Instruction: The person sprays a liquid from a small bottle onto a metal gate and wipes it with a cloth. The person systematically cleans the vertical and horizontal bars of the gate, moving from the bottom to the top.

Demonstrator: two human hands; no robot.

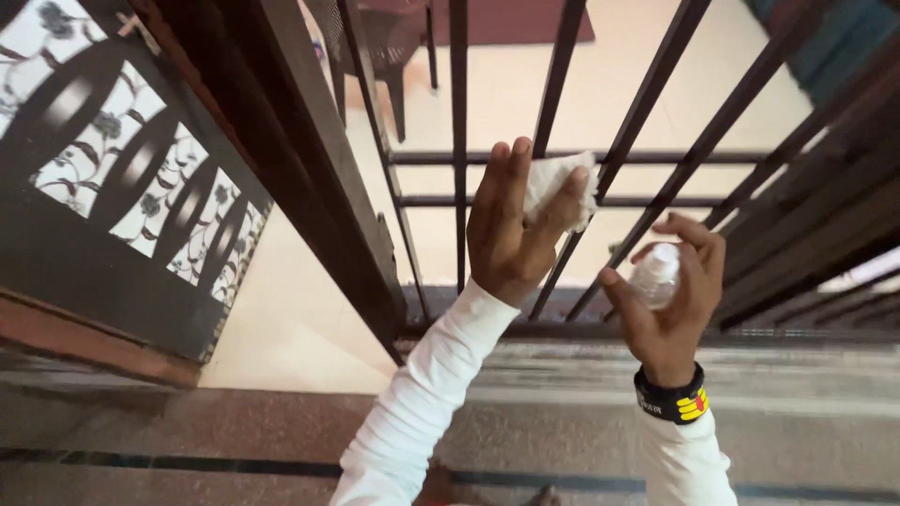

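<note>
My left hand (511,230) is raised in front of a dark metal grille (458,141) and presses a crumpled white cloth (555,186) against one of its slanted bars. My right hand (670,300), lower and to the right, is wrapped around a small clear plastic bottle (654,276) held close to the bars. Both arms wear white sleeves, and a black wristband with a yellow and red patch (673,401) sits on my right wrist.
A dark door panel with white floral cut-outs (122,178) stands open at the left. A speckled stone sill (281,422) runs along the bottom. Beyond the bars lie a pale tiled floor, a dark chair (389,42) and a maroon mat.
</note>
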